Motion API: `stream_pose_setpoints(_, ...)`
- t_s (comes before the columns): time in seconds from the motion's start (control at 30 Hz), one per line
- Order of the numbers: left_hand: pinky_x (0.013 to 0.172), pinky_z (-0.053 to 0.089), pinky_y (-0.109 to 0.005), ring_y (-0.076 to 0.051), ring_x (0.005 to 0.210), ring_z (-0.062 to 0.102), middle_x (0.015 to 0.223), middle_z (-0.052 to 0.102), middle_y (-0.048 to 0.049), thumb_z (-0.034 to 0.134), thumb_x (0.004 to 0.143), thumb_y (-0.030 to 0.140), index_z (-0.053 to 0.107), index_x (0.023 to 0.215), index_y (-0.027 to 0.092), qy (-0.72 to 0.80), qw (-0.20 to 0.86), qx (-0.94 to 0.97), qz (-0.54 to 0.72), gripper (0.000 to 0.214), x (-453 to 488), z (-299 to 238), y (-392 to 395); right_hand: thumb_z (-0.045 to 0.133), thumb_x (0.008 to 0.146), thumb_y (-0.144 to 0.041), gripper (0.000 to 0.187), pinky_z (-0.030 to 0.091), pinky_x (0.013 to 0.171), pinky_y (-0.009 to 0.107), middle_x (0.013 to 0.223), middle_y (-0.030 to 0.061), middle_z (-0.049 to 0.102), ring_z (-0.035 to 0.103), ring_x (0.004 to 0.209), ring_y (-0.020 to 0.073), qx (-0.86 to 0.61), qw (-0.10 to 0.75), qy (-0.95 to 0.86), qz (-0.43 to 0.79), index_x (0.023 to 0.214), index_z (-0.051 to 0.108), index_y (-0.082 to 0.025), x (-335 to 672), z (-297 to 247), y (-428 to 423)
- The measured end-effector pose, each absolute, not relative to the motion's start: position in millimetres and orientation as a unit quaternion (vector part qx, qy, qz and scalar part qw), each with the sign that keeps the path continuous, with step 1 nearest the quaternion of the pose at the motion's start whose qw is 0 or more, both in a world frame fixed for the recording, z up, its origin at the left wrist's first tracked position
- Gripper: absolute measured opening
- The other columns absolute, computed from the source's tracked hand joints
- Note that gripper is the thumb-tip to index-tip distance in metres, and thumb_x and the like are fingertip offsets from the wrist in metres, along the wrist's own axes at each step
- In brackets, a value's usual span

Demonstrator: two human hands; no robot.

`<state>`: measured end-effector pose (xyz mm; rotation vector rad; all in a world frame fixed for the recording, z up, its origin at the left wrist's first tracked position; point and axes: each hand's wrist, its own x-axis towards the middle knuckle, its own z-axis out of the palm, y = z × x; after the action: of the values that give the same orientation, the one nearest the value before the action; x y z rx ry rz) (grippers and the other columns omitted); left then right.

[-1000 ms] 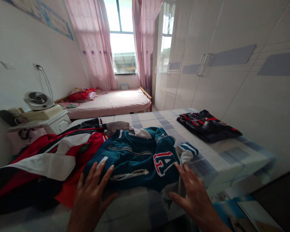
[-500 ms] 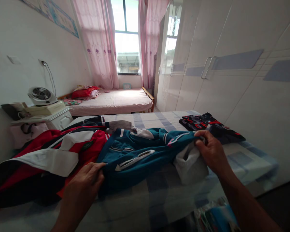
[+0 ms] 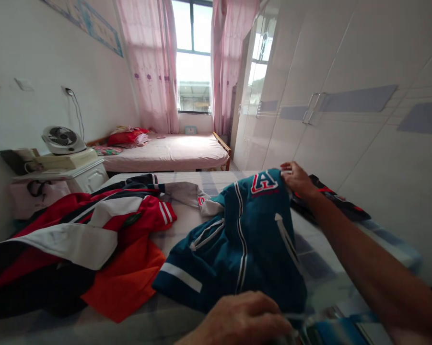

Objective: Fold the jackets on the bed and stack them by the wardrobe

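Teal cloth is pinched in the fingers of the right hand (image 3: 297, 180), which lifts the jacket (image 3: 261, 227) by one shoulder, beside its big letter A. The left hand (image 3: 242, 318) is down at the bottom hem with bent fingers; whether they grip it, I cannot tell. The jacket is front side up, its lower part over the checked sheet (image 3: 314, 261). It looks opened out but unfolded, and a grey sleeve (image 3: 183, 193) stretches left to the heap of red, white and black clothes (image 3: 82, 235), which lies loose. An orange cloth (image 3: 125, 280) pokes out just beside the jacket's hem, crowding that side. On the right, a dark shirt (image 3: 345, 203) lies folded, partly hidden by the right arm. Farther off are a fan (image 3: 63, 138) near the wall, a pink bed (image 3: 172, 148) below the window, and a white wardrobe (image 3: 348, 62) along the right.
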<state>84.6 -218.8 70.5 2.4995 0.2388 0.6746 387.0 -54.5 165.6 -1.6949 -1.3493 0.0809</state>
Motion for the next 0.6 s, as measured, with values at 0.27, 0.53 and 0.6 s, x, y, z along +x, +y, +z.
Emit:
stream_pose_setpoints(0.27, 0.098, 0.044, -0.036, -0.021, 0.110, 0.057, 0.127, 0.055, -0.0089, 0.045, 0.086, 0.021, 0.059, 0.117, 0.019, 0.385, 0.123, 0.880, 0.249, 0.034, 38, 90, -73, 0.044, 0.081, -0.052, 0.045, 0.049, 0.080, 0.036, 0.097, 0.0097, 0.070, 0.065, 0.090, 0.0257, -0.780, 0.239, -0.556, 0.160, 0.099, 0.066, -0.017, 409, 71, -169)
stream_pose_setpoints(0.53, 0.105, 0.035, -0.043, -0.027, 0.128, 0.041, 0.135, 0.051, -0.0114, 0.059, 0.071, 0.014, 0.052, 0.125, 0.021, 0.438, 0.033, 0.888, 0.140, 0.055, 69, 52, 20, 0.054, 0.073, -0.061, 0.079, 0.050, 0.082, 0.035, 0.111, 0.0157, 0.066, 0.064, 0.100, 0.0265, -0.761, 0.294, -0.483, 0.320, 0.131, 0.045, -0.008, 360, 41, -216)
stream_pose_setpoints(0.6, 0.101, 0.037, -0.043, -0.027, 0.120, 0.050, 0.123, 0.060, -0.0117, 0.054, 0.074, 0.013, 0.059, 0.114, 0.020, 0.439, 0.030, 0.887, 0.141, 0.040, 78, 48, 20, 0.056, 0.074, -0.058, 0.079, 0.050, 0.084, 0.035, 0.116, 0.0164, 0.064, 0.062, 0.103, 0.0264, -0.743, 0.325, -0.468, 0.350, 0.133, 0.041, -0.008, 360, 31, -218)
